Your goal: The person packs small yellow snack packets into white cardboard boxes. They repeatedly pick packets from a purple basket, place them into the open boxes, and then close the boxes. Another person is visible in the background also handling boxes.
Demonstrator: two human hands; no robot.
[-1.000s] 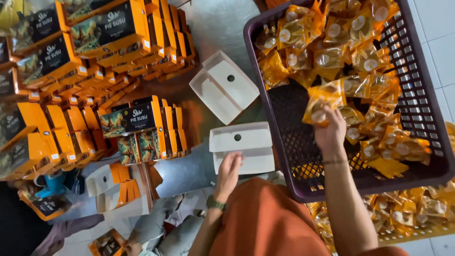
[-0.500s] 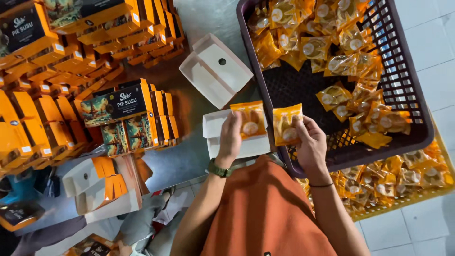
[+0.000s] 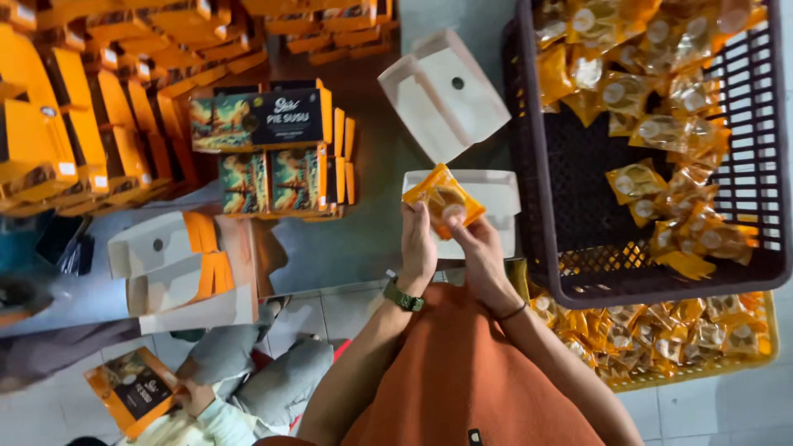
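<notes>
Both hands meet over an open white box (image 3: 496, 192) on the table (image 3: 363, 248). Left hand (image 3: 417, 244) and right hand (image 3: 479, 256) pinch the same orange snack packet (image 3: 443, 201), fingers closed on its lower edge; packet sits tilted, just above the box's near end. Green-strap watch (image 3: 402, 296) on left wrist, thin dark band on right.

Second open white box (image 3: 442, 91) lies beyond, apart from the first. Dark purple crate (image 3: 537, 248) to the right w/ loose orange packets (image 3: 661, 182) inside. Yellow crate (image 3: 743, 363) partly under it, also full of packets. Stacks of orange cartons (image 3: 273, 149) to the left. Another person sits lower left, holding an orange carton (image 3: 132, 392).
</notes>
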